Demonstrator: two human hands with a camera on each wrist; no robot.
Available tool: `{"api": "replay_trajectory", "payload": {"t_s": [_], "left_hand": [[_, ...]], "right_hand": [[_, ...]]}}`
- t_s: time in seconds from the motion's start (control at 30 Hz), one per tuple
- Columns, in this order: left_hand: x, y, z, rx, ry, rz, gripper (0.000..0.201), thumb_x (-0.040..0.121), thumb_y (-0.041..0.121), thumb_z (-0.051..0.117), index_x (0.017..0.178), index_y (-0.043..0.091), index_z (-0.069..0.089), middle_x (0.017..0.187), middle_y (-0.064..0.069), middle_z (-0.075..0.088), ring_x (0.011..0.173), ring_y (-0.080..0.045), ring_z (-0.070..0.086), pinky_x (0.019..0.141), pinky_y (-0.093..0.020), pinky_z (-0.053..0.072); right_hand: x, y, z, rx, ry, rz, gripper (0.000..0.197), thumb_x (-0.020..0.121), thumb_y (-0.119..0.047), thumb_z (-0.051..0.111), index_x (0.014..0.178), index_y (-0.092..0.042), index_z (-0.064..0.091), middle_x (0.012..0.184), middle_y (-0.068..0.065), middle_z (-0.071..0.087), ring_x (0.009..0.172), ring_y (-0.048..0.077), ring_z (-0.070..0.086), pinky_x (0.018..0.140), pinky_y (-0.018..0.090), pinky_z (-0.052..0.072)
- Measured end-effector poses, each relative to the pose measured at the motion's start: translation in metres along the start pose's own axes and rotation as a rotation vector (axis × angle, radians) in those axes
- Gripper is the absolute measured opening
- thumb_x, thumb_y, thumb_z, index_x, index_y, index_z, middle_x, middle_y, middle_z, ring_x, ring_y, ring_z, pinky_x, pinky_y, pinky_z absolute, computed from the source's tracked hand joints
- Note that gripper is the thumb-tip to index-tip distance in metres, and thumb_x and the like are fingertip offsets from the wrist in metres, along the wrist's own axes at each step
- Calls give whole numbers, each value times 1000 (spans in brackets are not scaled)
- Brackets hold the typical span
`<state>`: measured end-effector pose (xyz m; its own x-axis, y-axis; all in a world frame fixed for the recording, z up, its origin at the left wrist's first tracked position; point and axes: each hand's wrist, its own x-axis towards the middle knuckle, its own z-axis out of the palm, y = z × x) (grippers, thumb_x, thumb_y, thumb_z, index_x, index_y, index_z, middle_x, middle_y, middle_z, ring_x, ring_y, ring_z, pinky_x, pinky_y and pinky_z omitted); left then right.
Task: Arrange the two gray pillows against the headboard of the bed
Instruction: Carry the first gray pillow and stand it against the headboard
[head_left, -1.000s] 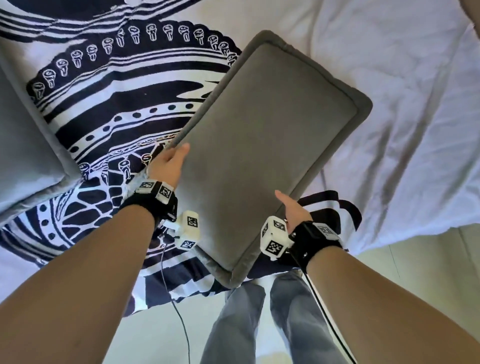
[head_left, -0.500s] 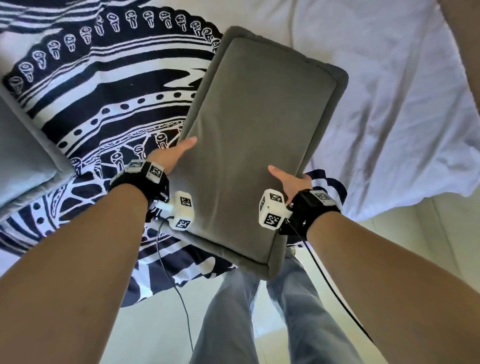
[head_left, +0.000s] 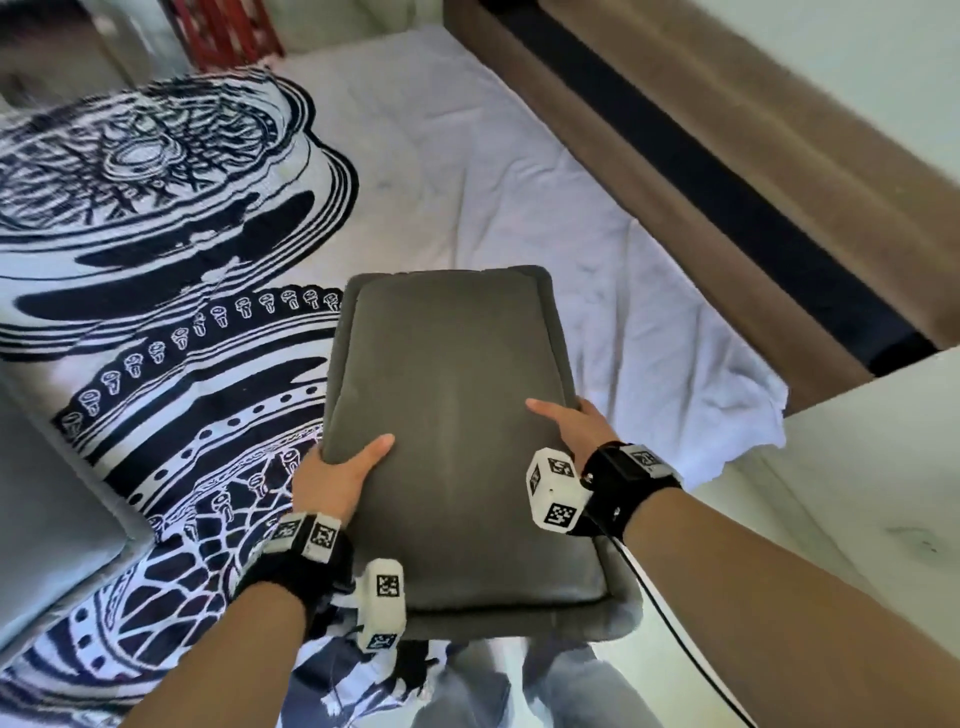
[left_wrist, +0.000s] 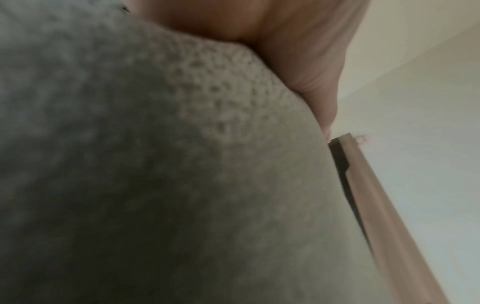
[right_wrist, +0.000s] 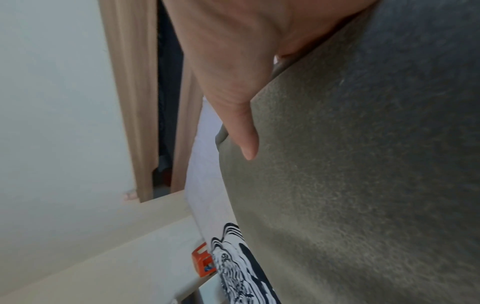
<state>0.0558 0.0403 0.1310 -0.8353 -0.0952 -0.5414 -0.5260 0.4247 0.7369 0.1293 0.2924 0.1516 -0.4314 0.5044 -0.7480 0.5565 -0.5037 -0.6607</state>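
I hold a dark gray pillow (head_left: 457, 415) flat above the bed, lengthwise away from me. My left hand (head_left: 337, 470) grips its left edge, thumb on top and fingers hidden beneath. On the right edge my right hand (head_left: 571, 423) grips the same way. The pillow's fabric (left_wrist: 155, 164) fills the left wrist view, and the pillow (right_wrist: 363, 164) fills the right half of the right wrist view with my thumb (right_wrist: 246, 144) on it. A second, lighter gray pillow (head_left: 47, 519) lies at the left edge of the bed. The brown padded headboard (head_left: 727, 171) runs along the right.
A black-and-white patterned blanket (head_left: 156, 312) covers the left of the bed, and wrinkled white sheet (head_left: 519, 182) lies bare beside the headboard. A pale nightstand top (head_left: 857, 493) stands at the right. A red crate (head_left: 228, 31) stands past the far end of the bed.
The view swung up and right, bringing the headboard and nightstand into sight. The pillow turned clockwise in both hands and now points straight away from me.
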Motion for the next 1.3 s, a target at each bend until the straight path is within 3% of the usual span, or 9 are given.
{"api": "replay_trajectory", "payload": {"t_s": [0.1, 0.2, 0.3, 0.53, 0.7, 0.83, 1.0, 1.17, 1.3], "left_hand": [[-19, 32, 16, -78, -27, 63, 69, 67, 42, 86, 122, 7, 62, 109, -7, 65, 97, -26, 60, 81, -31, 43], [-29, 62, 37, -171, -67, 79, 87, 58, 57, 83, 126, 9, 60, 119, -9, 66, 105, -31, 62, 92, -42, 49], [-41, 92, 71, -321, -193, 61, 70, 61, 48, 86, 116, 13, 62, 111, -9, 70, 98, -28, 67, 91, -44, 53], [-69, 136, 176, -330, -280, 90, 89, 40, 63, 90, 115, 20, 68, 109, -6, 75, 98, -29, 72, 89, -47, 55], [-85, 169, 255, -370, -269, 100, 69, 57, 44, 89, 117, 17, 67, 108, -6, 75, 99, -27, 71, 91, -46, 55], [-85, 188, 303, -363, -270, 103, 66, 62, 35, 90, 119, 13, 65, 110, -8, 75, 101, -28, 71, 91, -46, 55], [-82, 200, 333, -347, -279, 103, 47, 76, 23, 82, 117, 12, 63, 111, -8, 73, 101, -28, 69, 89, -42, 55], [-64, 191, 350, -361, -313, 92, 36, 78, 15, 81, 110, 13, 66, 108, -9, 74, 101, -29, 69, 88, -43, 55], [-37, 182, 372, -344, -389, 50, 51, 60, 2, 82, 107, 13, 66, 106, -14, 75, 100, -34, 69, 85, -44, 55]], "right_hand": [[-13, -37, -31, 53, -6, -72, 68, 76, -16, 85, 134, -17, 50, 118, 5, 68, 90, 25, 70, 75, 40, 58], [-18, -67, -67, 87, 21, -128, 78, 72, -15, 87, 140, -17, 50, 117, 13, 71, 94, 31, 73, 66, 39, 61], [-9, -96, -112, 129, 29, -184, 73, 74, -12, 85, 138, -18, 50, 119, 15, 70, 91, 31, 73, 56, 34, 60], [54, -160, -207, 85, 33, -251, 63, 78, 2, 77, 132, -19, 54, 116, 9, 69, 93, 33, 70, 69, 39, 58], [113, -214, -259, 41, -29, -266, 61, 79, 6, 73, 127, -28, 55, 122, 12, 67, 101, 40, 69, 88, 56, 57], [148, -243, -294, 48, -24, -275, 64, 80, 11, 69, 129, -28, 53, 107, 6, 66, 88, 33, 69, 71, 43, 59], [169, -266, -309, 13, -47, -249, 72, 81, 11, 68, 141, -22, 49, 119, 10, 65, 98, 39, 69, 83, 54, 59], [184, -270, -311, -21, -20, -235, 65, 82, 12, 67, 137, -20, 52, 95, 6, 65, 78, 28, 67, 60, 36, 55], [209, -272, -313, -57, 26, -248, 67, 81, 12, 68, 137, -20, 53, 115, 10, 67, 88, 30, 68, 66, 39, 57]]}}
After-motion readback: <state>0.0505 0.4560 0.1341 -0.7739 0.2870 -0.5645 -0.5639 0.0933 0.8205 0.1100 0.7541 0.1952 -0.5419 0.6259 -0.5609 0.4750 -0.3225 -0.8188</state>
